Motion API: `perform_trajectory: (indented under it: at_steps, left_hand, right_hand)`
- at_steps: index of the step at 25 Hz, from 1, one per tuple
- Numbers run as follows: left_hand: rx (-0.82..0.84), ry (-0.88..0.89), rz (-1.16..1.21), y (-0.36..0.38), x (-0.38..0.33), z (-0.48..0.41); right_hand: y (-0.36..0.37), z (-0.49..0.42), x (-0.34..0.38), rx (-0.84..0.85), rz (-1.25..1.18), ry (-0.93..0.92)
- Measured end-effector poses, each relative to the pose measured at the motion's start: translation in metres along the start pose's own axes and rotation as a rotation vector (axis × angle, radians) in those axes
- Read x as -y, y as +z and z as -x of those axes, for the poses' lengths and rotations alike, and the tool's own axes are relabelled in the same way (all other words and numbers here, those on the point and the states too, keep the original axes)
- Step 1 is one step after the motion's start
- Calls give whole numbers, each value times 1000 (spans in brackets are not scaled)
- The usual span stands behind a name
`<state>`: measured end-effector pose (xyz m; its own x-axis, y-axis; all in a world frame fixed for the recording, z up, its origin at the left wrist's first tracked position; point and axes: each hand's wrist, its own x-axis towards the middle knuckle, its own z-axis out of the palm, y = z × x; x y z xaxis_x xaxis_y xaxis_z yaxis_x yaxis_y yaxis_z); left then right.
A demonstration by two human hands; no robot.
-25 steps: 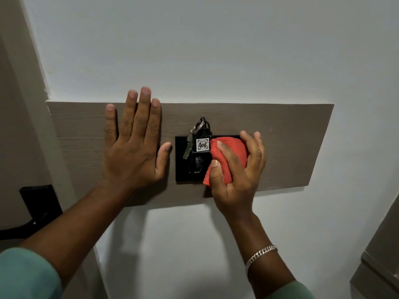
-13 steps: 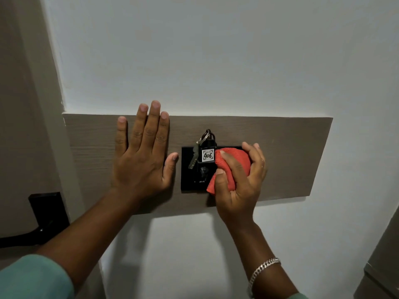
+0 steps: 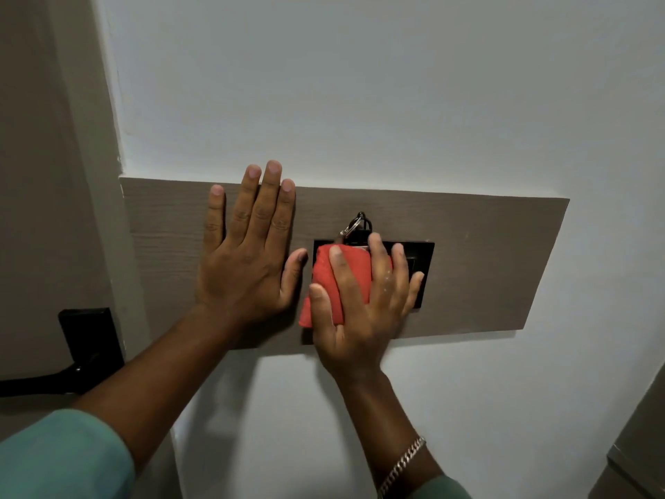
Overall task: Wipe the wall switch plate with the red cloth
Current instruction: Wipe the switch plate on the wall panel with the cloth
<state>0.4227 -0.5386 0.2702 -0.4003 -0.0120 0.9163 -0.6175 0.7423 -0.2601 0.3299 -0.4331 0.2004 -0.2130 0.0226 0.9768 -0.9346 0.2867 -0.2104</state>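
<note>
The black switch plate sits in a brown wooden panel on the white wall. My right hand presses a bunched red cloth flat against the plate's left and middle part, covering most of it. A key ring with a black fob sticks out above the cloth; the numbered tag is hidden. My left hand lies flat and open on the panel just left of the plate, thumb nearly touching the cloth.
A black door handle projects from the brown door at the lower left. The door frame runs up the left side. A grey cabinet edge shows at the bottom right corner.
My right hand has slid the red cloth leftward over the key fob and tag, exposing the plate's right part. The left hand stays flat on the panel. The view shifted slightly.
</note>
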Motion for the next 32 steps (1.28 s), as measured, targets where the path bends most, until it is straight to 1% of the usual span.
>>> perform_trajectory:
  at_steps: [2,3,5,6,7,8,10,11,12,13,15,16,17,19,21,22,23,25,26,27,28,29,30,31,32]
  left_hand:
    - [6,2,1,1,-1,0]
    - [5,0,3,1,-1,0]
    - [2,3,5,1,0,1]
    - [-2,2,4,1,0,1]
    - [-6,-3,3,2,0,0]
    - [-6,-5,3,1,0,0]
    - [2,-6,11,0,1,1]
    - [11,-4,17,0,0,1]
    - [17,-4,19,1,0,1]
    - [20,-5,16,1,0,1]
    - [26,-5,14,1,0,1]
    - [31,-7,15,1,1,1]
    - [33,-6,17,1,1,1]
    - [40,-1,29,1,1,1]
    - [40,-10,61,1,-1,5]
    - [27,-26,93,0,-3,9]
    - [11,-61,157,-2,-8,16]
    - [-50,-213,418,-12,-32,41]
    - [-93,-340,604,-19,-53,55]
    - [-127,-506,824,-31,-75,67]
    - [-122,-702,1063,-43,-96,73]
    - [-65,-892,1278,-52,-114,73]
    - [48,-1033,1447,-56,-128,72]
    - [202,-1114,1601,-55,-138,68]
    - [348,-1151,1721,-52,-146,64]
  right_hand:
    - [1,16,-17,14,16,-50]
    - [-1,18,-20,2,-31,-28]
    - [1,7,-10,-53,-137,94]
    - [3,-2,-1,-72,-152,147]
    - [5,-6,5,-64,-117,133]
    - [6,-4,3,-29,-52,46]
    - [0,11,-22,72,45,-206]
    - [-6,16,-41,121,54,-286]
    - [-9,17,-55,139,37,-295]
    - [-12,15,-61,127,10,-238]
    - [-11,1,-47,38,-80,0]
    - [-8,-5,-32,5,-102,85]
    - [-6,-9,-19,-1,-94,97]
    - [-4,-3,-14,70,1,-67]
    - [-12,7,-37,184,32,-234]
    - [-19,9,-49,226,22,-268]
    - [-25,10,-57,257,11,-272]
    - [-35,9,-63,284,-20,-223]
    - [-39,7,-62,296,-59,-176]
    - [-44,5,-61,313,-111,-126]
    - [-48,5,-60,333,-168,-78]
    - [-53,5,-60,358,-229,-29]
    - [-57,7,-61,392,-290,13]
    - [-63,10,-65,427,-342,44]
    - [-70,14,-71,456,-380,68]
